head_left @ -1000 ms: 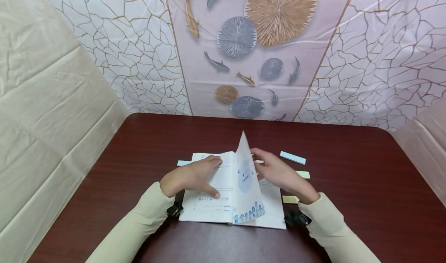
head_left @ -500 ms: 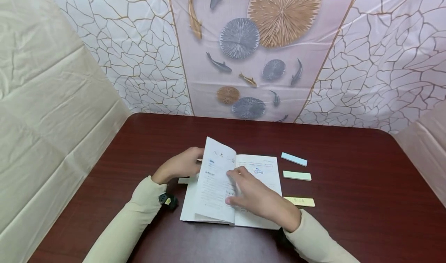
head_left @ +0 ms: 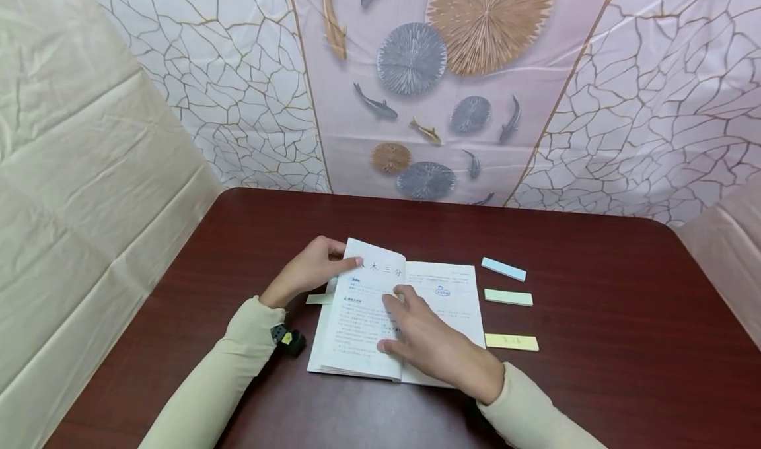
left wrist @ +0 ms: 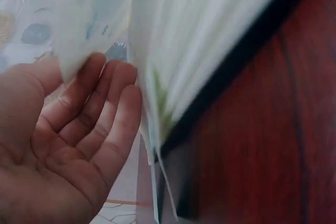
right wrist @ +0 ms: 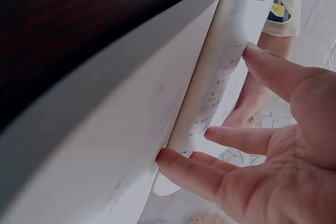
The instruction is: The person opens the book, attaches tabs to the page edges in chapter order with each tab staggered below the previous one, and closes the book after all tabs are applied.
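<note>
An open book (head_left: 460, 297) lies on the table with printed pages. My left hand (head_left: 306, 272) pinches the top left corner of a left-hand page (head_left: 359, 333), thumb on its face and fingers behind. In the left wrist view, the left hand (left wrist: 79, 124) holds that corner beside the page edges. My right hand (head_left: 436, 346) rests its spread fingertips on the page close to the book's middle fold. In the right wrist view, the fingers of the right hand (right wrist: 247, 166) touch the paper along the fold.
A pale green paper strip (head_left: 320, 299) sticks out from the book's left side. Right of the book lie a blue strip (head_left: 503, 269), a green strip (head_left: 508, 297) and a yellow strip (head_left: 512, 342) on the dark red table (head_left: 606, 317). A patterned curtain (head_left: 416, 132) hangs behind.
A page standing upright one second ago has been turned to the left. My right hand moved left onto the fold. The left hand shifted from the left page to its top left corner.
</note>
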`<move>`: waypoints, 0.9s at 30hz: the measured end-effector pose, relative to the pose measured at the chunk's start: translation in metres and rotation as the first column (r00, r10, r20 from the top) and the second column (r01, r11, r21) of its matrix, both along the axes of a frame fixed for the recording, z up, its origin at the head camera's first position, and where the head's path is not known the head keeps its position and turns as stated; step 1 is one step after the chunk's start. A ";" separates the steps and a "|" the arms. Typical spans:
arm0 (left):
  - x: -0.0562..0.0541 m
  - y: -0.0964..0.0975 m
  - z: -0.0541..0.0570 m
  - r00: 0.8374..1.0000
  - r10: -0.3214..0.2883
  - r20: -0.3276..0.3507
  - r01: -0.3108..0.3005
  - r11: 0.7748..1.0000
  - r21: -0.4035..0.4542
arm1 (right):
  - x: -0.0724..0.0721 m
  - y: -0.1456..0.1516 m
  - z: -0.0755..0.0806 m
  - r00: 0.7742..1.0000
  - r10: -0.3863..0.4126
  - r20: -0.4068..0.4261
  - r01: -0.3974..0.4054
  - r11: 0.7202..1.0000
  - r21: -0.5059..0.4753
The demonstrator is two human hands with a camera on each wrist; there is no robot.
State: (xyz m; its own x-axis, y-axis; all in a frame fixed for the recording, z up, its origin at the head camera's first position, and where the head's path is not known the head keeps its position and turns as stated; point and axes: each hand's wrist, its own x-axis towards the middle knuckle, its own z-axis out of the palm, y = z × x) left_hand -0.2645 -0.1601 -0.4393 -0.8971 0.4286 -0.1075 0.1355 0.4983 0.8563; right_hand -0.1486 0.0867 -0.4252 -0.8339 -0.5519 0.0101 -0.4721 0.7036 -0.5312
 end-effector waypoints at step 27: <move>0.005 -0.008 0.026 0.971 0.111 -0.212 -0.154 0.968 -0.200 | 0.001 -0.003 -0.001 0.999 -0.009 0.046 0.006 0.998 0.069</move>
State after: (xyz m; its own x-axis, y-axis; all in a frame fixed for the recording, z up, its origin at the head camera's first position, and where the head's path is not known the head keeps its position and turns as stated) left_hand -0.2600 -0.1682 -0.4131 -0.9567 0.2909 0.0020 0.2116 0.6912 0.6910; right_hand -0.1477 0.0836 -0.4263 -0.8367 -0.5437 -0.0664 -0.4428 0.7428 -0.5023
